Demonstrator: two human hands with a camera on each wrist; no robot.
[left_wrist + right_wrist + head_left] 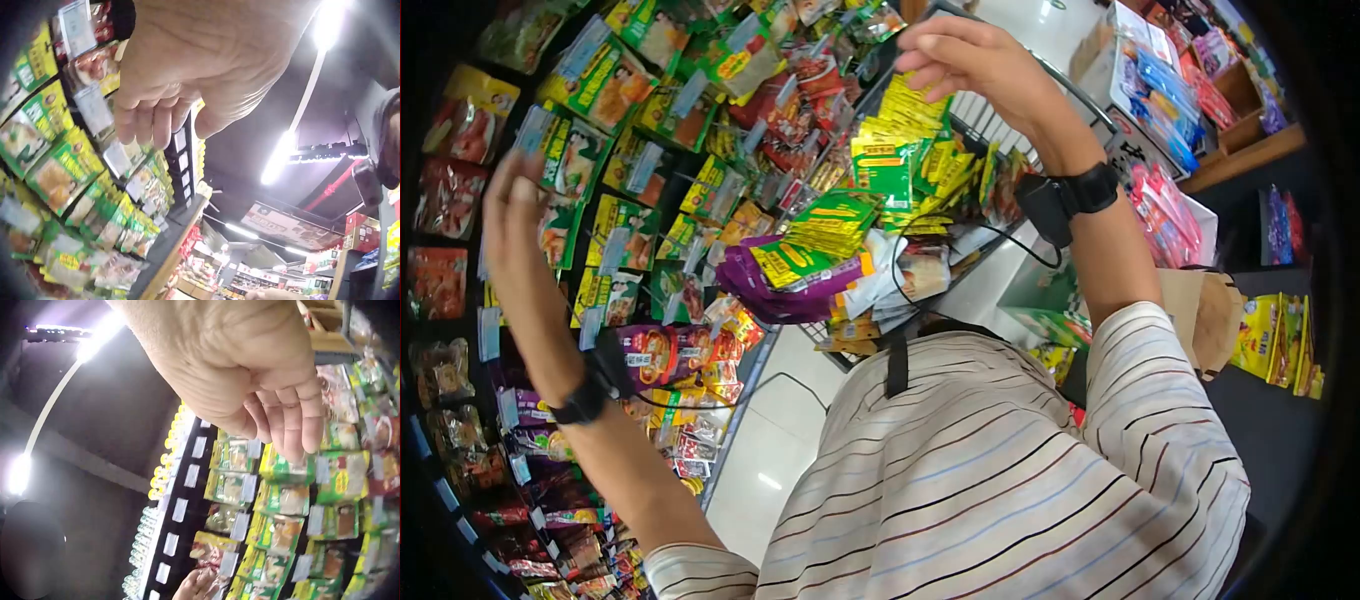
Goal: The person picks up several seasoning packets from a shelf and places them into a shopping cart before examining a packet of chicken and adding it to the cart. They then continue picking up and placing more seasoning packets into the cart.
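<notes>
My left hand is raised in front of hanging food packets, blurred in the head view. The left wrist view shows the same hand with loosely bent fingers and no item in them. Its fingers overlap a reddish packet in the right wrist view. My right hand hovers above the far end of a shopping cart, its fingers relaxed and holding nothing. Yellow-green sachets are heaped in the cart below it. Nearer my body lie purple packets with more green-yellow sachets on top.
Rows of packets on hooks with price tags fill the left side. Boxes of blue and pink packages stand to the right. A thin black cable runs from the right wrist device across the cart. Tiled floor shows between shelf and body.
</notes>
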